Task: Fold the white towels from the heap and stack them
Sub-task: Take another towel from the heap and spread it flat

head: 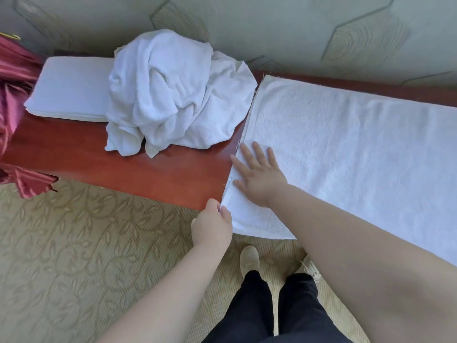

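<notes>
Under right fingers (pixel 258 151), towel (pixel 346 144) (corner pinched).

no readable text or labels

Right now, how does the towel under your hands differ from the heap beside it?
The spread towel lies flat and smooth, its near end hanging over the table edge; the heap is crumpled and piled high. The left hand pinches the spread towel's corner and the right hand presses flat on it; the heap is untouched. Both are white terry on the red-brown table.
</notes>
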The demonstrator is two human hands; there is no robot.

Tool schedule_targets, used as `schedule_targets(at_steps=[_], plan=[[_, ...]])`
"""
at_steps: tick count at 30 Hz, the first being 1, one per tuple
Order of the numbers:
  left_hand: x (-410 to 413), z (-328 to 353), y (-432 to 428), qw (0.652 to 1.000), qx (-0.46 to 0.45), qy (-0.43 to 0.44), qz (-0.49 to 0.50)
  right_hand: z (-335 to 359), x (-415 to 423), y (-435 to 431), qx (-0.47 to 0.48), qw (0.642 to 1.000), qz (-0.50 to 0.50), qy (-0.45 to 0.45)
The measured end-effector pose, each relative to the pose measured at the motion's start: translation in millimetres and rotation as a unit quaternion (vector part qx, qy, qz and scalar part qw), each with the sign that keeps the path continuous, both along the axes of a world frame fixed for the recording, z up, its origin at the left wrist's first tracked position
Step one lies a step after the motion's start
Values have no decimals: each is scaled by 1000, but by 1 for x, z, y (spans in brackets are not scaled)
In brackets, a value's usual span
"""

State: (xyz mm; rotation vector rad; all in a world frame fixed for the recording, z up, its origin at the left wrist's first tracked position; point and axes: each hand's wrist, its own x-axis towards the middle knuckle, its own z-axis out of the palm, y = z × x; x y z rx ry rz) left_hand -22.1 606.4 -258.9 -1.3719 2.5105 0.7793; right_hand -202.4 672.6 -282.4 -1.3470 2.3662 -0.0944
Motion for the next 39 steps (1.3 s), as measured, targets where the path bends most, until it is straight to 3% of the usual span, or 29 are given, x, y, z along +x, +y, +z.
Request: schedule_targets(at_steps=[4,8,12,15,17,19,22,28,33,35,39], plan=[[-1,3,-3,1000,-23,-19,-8,18,-29,-10,-93,993,-43,60],[2,3,0,996,-67,-60,-15,29,-64,-27,-29,991,38,127],[1,5,-6,983,-156,-82,-50,38,-78,-46,-2,986,104,133],[-12,-3,-3,968,-181,58,-162,43,-85,-59,33,978,133,154],[-22,-20,-1,930,-179,140,-289,43,-86,-64,62,969,166,174],[-25,-37,-5,900,-165,116,-386,43,-89,-66,81,957,198,194],[-24,-47,-14,894,-153,42,-419,43,-96,-72,56,950,225,210],[-30,-38,-9,908,-157,-37,-387,25,-96,-81,12,960,198,197],[-29,-28,-12,956,-124,-70,-256,7,-113,-70,-98,968,140,182],[-41,-19,-9,968,-132,-66,-202,6,-120,-65,-63,985,66,144],[-88,-24,-7,921,-161,19,-355,-2,-124,-57,-1,998,-48,48]])
